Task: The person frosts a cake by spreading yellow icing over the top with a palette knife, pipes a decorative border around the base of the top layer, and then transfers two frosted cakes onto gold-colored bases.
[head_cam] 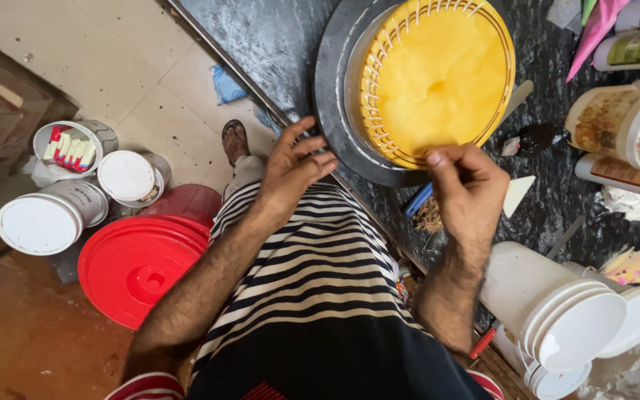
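Here the person stands at the edge of a dark marbled table (275, 37), looking straight down. A round yellow cake (438, 78), ringed with thin white lines along its left rim, sits on a grey turntable (331, 81) at the near edge of the table. The left hand (290, 167) rests against the turntable's rim, its fingers (309, 144) spread and loosely curled over the edge. The right hand (468, 192) hovers at the cake's near side, fingers (438, 163) pressed together in a pinch; whatever they grip is too small to tell. Just beside that hand lie a blue-handled tool (418, 200) and a white toothed scraper (518, 194). White tubs (557, 311) stand stacked to the right, and more containers (627, 122) crowd the far right of the table. Down on the floor sit a red lid (135, 263) and several white buckets (50, 218).
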